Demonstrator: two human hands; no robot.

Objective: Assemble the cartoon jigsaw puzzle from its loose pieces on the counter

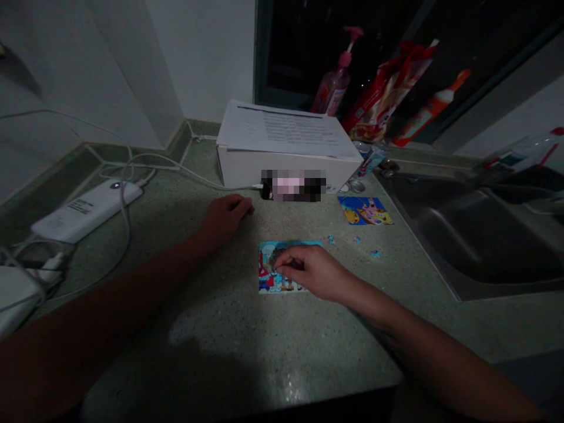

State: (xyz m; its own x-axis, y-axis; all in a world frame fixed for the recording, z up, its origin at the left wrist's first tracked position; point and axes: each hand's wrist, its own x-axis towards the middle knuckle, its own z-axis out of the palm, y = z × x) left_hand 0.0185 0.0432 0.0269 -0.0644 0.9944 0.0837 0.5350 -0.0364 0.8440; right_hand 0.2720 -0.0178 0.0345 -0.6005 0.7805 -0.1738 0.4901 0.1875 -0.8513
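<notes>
And here we are at the speckled green-grey stone surface (220,352), where the right hand (308,271) is pressed down over a small, brightly coloured cartoon jigsaw puzzle (267,273), its fingertips (278,265) pinched together on the puzzle's upper left; whether they have hold of a piece, I can't tell from here! The left hand (227,218) rests on the surface just above the puzzle, loosely half-curled and empty. Just up and to the right sit a few tiny blue loose puzzle pieces (331,239), and beyond them lies a blue-and-yellow cartoon picture card (365,210). Behind it all stands a white cardboard box (282,167), topped by a printed paper sheet (286,132), with a blurred patch across its front. Over on the left, a white power bank (86,210) lies amid tangled white cables (176,170), while a stainless steel sink (467,235) is set into the surface on the right. Along the back, by the dark window, we have a pink pump bottle (335,82), a red printed bag (388,94) and an orange-and-white bottle (429,111).
</notes>
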